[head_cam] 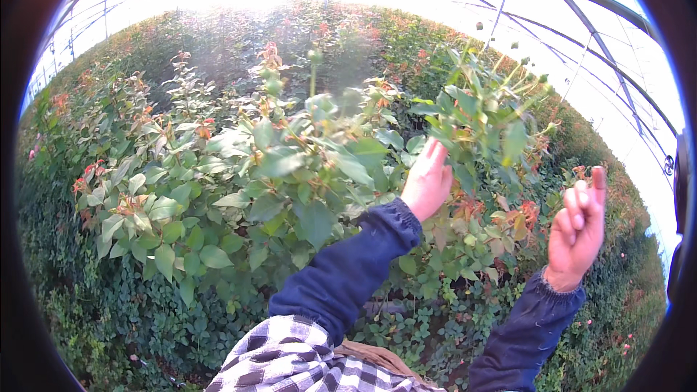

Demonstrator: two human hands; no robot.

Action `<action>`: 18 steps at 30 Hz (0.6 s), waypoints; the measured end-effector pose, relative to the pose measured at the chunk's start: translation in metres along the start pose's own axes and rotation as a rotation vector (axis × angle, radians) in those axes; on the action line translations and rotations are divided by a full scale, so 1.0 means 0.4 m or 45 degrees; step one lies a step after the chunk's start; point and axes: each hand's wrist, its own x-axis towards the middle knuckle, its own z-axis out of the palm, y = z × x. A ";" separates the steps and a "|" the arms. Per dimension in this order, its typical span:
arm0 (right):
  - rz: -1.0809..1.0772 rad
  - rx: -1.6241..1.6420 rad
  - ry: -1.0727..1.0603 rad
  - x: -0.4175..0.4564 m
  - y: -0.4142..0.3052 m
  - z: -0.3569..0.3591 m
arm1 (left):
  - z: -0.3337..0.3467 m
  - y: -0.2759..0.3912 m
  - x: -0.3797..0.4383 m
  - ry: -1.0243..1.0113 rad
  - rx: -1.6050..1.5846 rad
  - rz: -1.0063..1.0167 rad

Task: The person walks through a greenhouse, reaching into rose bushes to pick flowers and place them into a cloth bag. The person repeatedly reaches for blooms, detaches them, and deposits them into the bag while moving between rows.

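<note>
My left hand [430, 179] reaches up against a leafy rose stem cluster [468, 114] at centre right. Its fingertips meet the leaves, which partly hide them, so whether it grips a stem is unclear. Several green rosebuds [524, 61] stand on thin stems at the top of that cluster. Farther right, my right hand [576, 228] is raised beside the foliage with its palm side towards me. One finger points up and the others are curled, with nothing seen in them. Left of my hands spreads a broad rose bush [316, 218] with large green leaves.
Dense rose rows with reddish young shoots [92, 169] fill the view to left and back. Metal greenhouse arches [588, 11] curve overhead at the right. Lower foliage [163, 310] reaches close to my body. Glare washes out the top.
</note>
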 end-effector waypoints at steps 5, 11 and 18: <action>0.521 -0.208 0.313 -0.130 0.059 -0.085 | -0.074 -0.036 -0.029 0.138 0.026 -0.193; 1.782 -0.448 -0.267 -0.733 0.334 -0.399 | -0.107 0.024 -0.200 0.141 -0.278 -0.495; 1.613 -0.720 -0.606 -1.095 0.364 -0.512 | -0.032 0.159 -0.339 -0.077 -0.442 -0.495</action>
